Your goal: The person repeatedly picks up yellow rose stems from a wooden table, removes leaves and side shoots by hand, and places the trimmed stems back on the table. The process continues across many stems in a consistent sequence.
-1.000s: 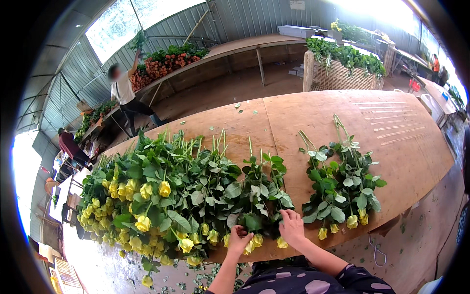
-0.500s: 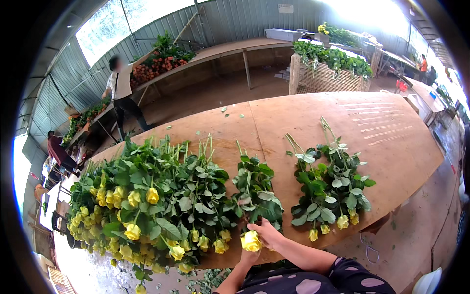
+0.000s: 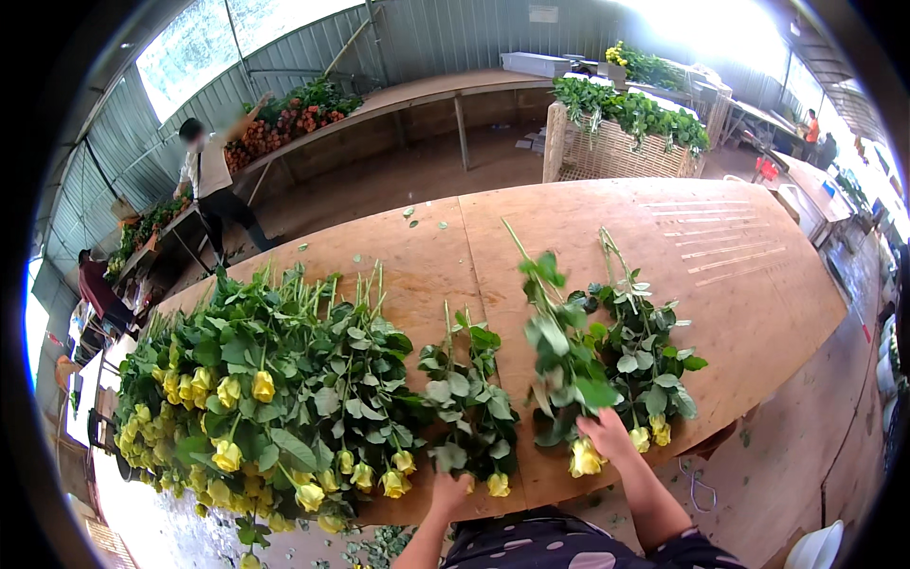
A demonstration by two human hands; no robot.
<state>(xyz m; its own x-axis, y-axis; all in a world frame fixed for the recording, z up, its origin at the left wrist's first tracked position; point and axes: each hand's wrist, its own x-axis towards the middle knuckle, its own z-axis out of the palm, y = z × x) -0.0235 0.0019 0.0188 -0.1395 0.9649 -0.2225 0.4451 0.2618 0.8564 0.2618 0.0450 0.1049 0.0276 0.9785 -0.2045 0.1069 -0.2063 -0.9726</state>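
Observation:
My right hand (image 3: pixel 605 433) grips a yellow rose (image 3: pixel 585 459) by the stem just behind the bloom, holding it above the small bunch of yellow roses (image 3: pixel 640 346) on the right of the wooden table (image 3: pixel 739 275). Its leafy stem points away from me. My left hand (image 3: pixel 449 492) rests at the near table edge on the heads of a small middle bunch of roses (image 3: pixel 471 403). A large heap of yellow roses (image 3: pixel 256 398) lies to the left.
A wicker crate (image 3: pixel 621 142) of green stems stands beyond the table. Long benches with red and yellow flowers run along the metal wall. A person (image 3: pixel 213 180) works at the far left bench; other people are at the far right (image 3: pixel 813 128) and the left edge (image 3: pixel 98 287).
My right hand has carried one yellow rose from the middle bunch rightward to the right-hand bunch. My left hand stays at the middle bunch near the table edge.

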